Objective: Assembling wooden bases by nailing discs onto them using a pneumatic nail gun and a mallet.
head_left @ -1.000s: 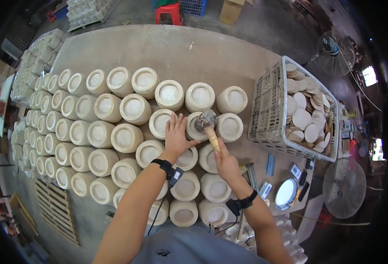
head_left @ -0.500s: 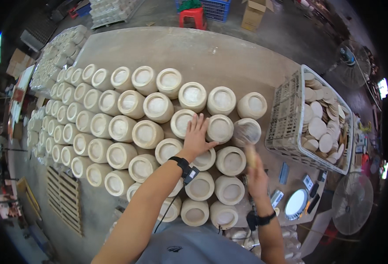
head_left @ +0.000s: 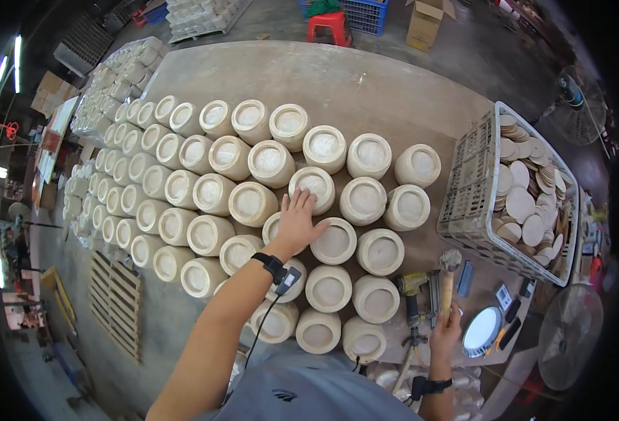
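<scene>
1. Right hand (head_left: 445, 335), gripping the mallet (head_left: 447, 288), has swung toward the counter (head_left: 253, 70)'s near right corner, uncovering the barrel-shaped pieces (head_left: 362, 200).
2. Left hand (head_left: 297, 224) stays spread over pieces mid-counter.

Grey floor (head_left: 165, 316); red stool (head_left: 329, 25); strip lights (head_left: 17, 64) glowing leftward.

The right hand (head_left: 445, 332) has swung the mallet (head_left: 447, 291) (earlier over the pots (head_left: 380, 251)) rightward
</scene>
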A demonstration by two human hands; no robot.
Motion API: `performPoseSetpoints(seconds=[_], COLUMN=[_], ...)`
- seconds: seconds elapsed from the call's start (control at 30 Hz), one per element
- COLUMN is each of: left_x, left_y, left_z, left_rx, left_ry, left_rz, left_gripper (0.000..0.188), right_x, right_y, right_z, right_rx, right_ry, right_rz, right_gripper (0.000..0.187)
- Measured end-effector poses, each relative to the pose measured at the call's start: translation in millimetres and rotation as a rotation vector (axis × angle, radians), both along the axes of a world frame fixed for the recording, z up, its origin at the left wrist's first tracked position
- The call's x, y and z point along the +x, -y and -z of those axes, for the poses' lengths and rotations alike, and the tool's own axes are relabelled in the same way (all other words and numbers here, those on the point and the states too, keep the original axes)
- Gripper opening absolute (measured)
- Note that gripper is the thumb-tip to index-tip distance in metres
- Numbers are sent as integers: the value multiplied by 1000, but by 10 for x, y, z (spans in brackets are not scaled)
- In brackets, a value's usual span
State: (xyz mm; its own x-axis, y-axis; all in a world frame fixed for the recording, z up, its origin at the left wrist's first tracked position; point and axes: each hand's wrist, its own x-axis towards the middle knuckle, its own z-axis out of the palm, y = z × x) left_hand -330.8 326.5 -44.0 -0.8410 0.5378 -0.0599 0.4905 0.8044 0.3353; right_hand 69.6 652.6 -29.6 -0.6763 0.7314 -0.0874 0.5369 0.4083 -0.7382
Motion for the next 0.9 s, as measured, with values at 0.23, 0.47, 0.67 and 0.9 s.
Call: performPoseSetpoints(seconds=[0.23,0.47,0.67,0.9], left_x=[12,132,748,1360], left_y=[115,321,964,1564], left_z=[-35,-1,-289,-293], left_rx=[-14,178,295,172], left_ry=[-2,-11,20,109], left_rz=[-23,-47,-38,18], left_gripper=[76,75,66,68], right_x=[-1802,-2745,-2910,-2782], right_y=[845,1388,1506,1329], right_z=[-544,-478,-90,-389], right_rx=[-166,-23,136,-92], right_ry=[-217,-277,-11,-83], right_rz=[-497,-729,-766,-691], right_gripper=[51,59,60,56])
